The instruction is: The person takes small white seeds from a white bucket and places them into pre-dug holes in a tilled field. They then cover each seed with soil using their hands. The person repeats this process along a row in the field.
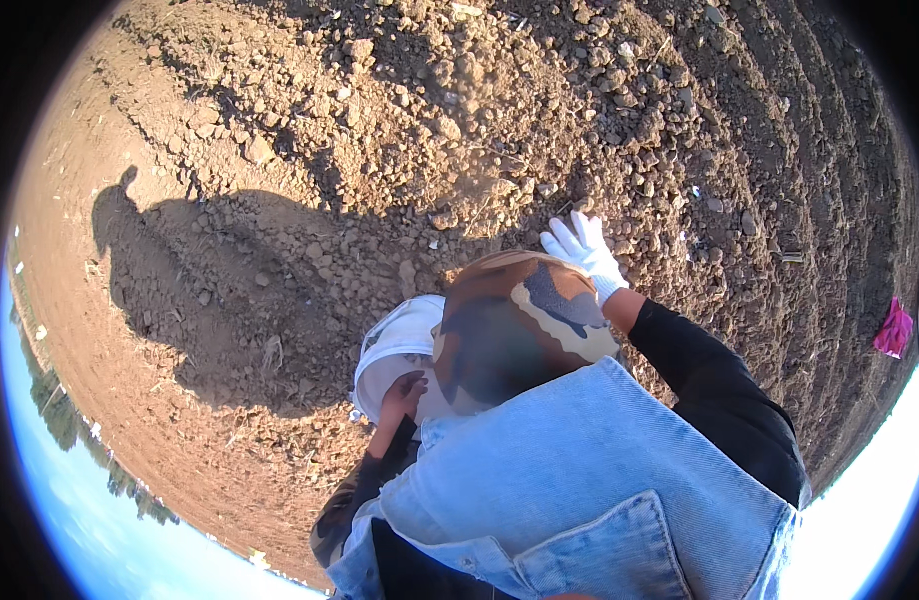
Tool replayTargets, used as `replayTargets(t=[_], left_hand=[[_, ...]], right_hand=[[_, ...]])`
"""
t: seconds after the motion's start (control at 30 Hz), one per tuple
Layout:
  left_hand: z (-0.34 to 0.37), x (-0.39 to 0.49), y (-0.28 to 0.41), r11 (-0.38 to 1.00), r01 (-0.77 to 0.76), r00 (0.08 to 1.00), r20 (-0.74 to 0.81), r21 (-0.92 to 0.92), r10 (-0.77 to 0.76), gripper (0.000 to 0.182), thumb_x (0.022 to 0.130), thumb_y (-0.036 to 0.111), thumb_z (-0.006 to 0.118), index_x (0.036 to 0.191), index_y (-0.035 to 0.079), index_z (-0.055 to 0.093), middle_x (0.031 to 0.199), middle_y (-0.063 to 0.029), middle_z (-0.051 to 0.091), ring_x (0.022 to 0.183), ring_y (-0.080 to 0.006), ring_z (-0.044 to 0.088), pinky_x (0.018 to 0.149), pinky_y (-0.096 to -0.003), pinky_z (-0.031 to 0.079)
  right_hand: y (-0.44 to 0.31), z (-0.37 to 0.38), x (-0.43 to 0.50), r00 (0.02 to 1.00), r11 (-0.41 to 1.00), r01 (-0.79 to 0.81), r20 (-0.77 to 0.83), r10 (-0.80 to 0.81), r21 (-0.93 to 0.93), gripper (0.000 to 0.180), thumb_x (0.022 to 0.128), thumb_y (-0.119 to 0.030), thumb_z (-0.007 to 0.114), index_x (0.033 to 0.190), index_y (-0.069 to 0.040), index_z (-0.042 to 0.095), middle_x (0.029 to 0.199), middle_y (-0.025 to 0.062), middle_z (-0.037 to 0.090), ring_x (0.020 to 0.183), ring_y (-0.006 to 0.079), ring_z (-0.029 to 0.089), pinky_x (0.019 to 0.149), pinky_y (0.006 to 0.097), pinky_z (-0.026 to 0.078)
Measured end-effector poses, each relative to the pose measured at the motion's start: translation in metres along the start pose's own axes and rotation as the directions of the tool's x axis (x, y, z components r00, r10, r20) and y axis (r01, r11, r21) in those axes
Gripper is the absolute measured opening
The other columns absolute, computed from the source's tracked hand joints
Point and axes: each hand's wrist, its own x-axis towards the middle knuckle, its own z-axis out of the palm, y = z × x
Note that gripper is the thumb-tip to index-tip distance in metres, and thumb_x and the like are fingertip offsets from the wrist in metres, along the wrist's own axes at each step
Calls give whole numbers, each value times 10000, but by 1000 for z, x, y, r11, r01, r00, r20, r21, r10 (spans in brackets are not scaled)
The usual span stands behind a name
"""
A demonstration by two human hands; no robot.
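My right hand (585, 251), in a white knit glove, is spread with its fingertips at the cloddy soil (504, 202). Its palm is turned away, and nothing shows between the fingers. Bare, with fingers curled, my left hand (405, 395) is at the mouth of a white plastic bucket (393, 336). Whether it pinches something there is unclear. The bucket leans against camouflage cloth (523, 322), seemingly over my knee, which hides part of it. Most of what the bucket holds is hidden.
Loose clods and small stones cover the ground ahead, with furrows (812, 187) running along the right. A bright pink scrap (894, 328) lies at the far right. My shadow (227, 292) falls over the soil at left. Trees (62, 412) stand along the distant field edge.
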Motion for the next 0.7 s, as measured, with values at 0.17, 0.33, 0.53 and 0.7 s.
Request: replayTargets(t=[0.17, 0.33, 0.53, 0.7], left_hand=[[3, 12, -7, 998, -62, 998, 20, 3, 62, 389, 981, 254, 601, 1288, 17, 574, 1111, -70, 689, 932, -143, 659, 757, -263, 501], [5, 19, -19, 970, -199, 980, 28, 138, 197, 367, 980, 217, 601, 1291, 24, 580, 1124, -82, 692, 964, -155, 674, 761, -256, 505], [0, 11, -21, 961, -228, 970, -47, 158, 238, 374, 951, 182, 621, 1284, 16, 585, 1129, -129, 687, 982, -214, 675, 856, -312, 519], [16, 19, -7, 967, -220, 958, -156, 128, 239, 486, 905, 223, 655, 1328, 13, 539, 1180, -187, 663, 1103, -310, 635, 938, -389, 505]], right_hand=[[24, -46, 27, 939, 940, 223, -317, -135, 260, 464, 841, -139, 653, 1287, -77, 542, 1290, 158, 551, 1164, 347, 561, 991, 431, 468], [49, -105, 161, 797, 990, 128, -601, -64, 64, 546, 876, -296, 693, 1353, -95, 519, 1343, 186, 504, 1235, 371, 464, 1023, 492, 388], [28, -114, 269, 891, 964, -258, -402, 209, -71, 708, 918, -596, 548, 1458, -158, 418, 1407, 208, 437, 1258, 390, 440, 1040, 566, 317], [-22, -89, 245, 910, 980, -156, -403, 93, -125, 559, 905, -478, 604, 1365, -170, 535, 1433, 218, 403, 1274, 439, 382, 1036, 604, 302]])
